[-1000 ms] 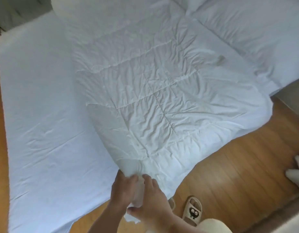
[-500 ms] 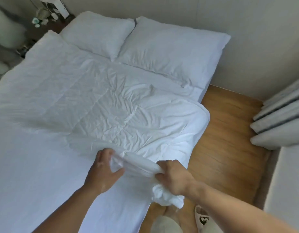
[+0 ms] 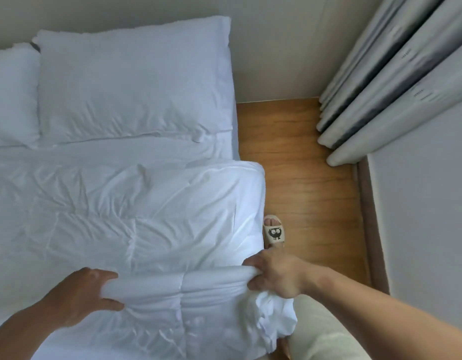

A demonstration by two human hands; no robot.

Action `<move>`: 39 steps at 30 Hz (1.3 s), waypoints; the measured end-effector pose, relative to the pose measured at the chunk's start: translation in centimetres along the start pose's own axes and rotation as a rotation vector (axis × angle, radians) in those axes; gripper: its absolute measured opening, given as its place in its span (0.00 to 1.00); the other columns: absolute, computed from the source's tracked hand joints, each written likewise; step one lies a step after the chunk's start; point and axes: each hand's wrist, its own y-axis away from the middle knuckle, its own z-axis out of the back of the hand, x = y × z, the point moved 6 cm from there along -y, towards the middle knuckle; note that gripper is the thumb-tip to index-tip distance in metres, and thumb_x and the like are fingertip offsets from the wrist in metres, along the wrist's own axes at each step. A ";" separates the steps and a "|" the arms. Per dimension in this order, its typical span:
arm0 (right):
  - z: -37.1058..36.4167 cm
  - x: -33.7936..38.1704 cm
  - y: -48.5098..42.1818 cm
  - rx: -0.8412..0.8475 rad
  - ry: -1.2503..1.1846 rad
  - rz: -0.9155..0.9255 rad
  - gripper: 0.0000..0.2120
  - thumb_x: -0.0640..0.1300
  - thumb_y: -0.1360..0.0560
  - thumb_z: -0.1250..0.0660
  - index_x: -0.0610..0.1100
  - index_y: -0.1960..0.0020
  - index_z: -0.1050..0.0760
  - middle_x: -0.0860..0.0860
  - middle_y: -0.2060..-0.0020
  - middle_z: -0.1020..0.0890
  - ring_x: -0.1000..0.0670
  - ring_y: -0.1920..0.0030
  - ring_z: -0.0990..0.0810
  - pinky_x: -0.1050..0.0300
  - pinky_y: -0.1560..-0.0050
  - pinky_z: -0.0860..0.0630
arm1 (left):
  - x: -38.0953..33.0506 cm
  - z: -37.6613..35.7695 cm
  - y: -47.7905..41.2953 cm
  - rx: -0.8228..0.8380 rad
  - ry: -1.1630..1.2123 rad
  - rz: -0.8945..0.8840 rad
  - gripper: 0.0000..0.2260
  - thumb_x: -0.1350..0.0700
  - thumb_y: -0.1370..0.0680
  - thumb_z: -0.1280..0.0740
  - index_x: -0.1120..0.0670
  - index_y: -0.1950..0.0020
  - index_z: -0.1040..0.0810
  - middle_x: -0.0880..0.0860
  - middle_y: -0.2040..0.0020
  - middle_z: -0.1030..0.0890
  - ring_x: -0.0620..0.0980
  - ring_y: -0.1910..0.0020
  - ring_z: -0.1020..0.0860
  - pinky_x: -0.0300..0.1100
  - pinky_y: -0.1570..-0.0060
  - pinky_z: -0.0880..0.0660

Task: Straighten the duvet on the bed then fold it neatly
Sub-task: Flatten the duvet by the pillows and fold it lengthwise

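A white quilted duvet [image 3: 126,219] lies crumpled across the bed [image 3: 226,148], its right side hanging a little over the mattress edge. Both hands hold a raised fold along its near edge. My left hand [image 3: 81,294] is closed on the fold at the lower left. About an arm's width to the right, my right hand [image 3: 275,272] is closed on the same fold, with a bunched corner of the duvet drooping below it off the side of the bed.
Two white pillows [image 3: 131,81] lie at the head of the bed against the wall. Wooden floor [image 3: 310,193] runs along the bed's right side, where my foot in a cream slipper [image 3: 274,231] stands. Grey curtains [image 3: 390,81] hang at the right.
My hands have moved apart along the duvet's edge, stretching the fold out between them. The view has swung toward the head of the bed and its right side.
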 end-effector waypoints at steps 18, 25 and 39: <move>21.9 -17.9 -22.9 -0.110 -0.311 -0.178 0.11 0.52 0.29 0.29 0.63 0.49 0.27 0.62 0.53 0.20 0.55 0.48 0.22 0.60 0.50 0.26 | -13.3 19.4 -33.9 -0.283 -0.163 -0.169 0.45 0.17 0.46 0.38 0.44 0.38 0.27 0.51 0.43 0.18 0.57 0.40 0.22 0.48 0.47 0.27; 21.2 -18.3 -23.1 -0.324 -0.143 -0.059 0.21 0.70 0.27 0.35 0.55 0.45 0.24 0.58 0.62 0.17 0.59 0.58 0.19 0.57 0.51 0.22 | -0.8 21.5 -31.4 -0.242 -0.014 0.070 0.33 0.16 0.47 0.38 0.38 0.55 0.23 0.48 0.57 0.17 0.53 0.55 0.20 0.52 0.50 0.24; 22.5 -11.3 -25.7 -0.611 0.311 0.013 0.28 0.56 0.30 0.38 0.46 0.33 0.26 0.49 0.38 0.21 0.43 0.38 0.23 0.49 0.38 0.27 | -3.6 15.5 -23.7 -1.016 0.139 0.152 0.32 0.41 0.28 0.31 0.53 0.28 0.30 0.57 0.33 0.28 0.58 0.32 0.30 0.54 0.32 0.33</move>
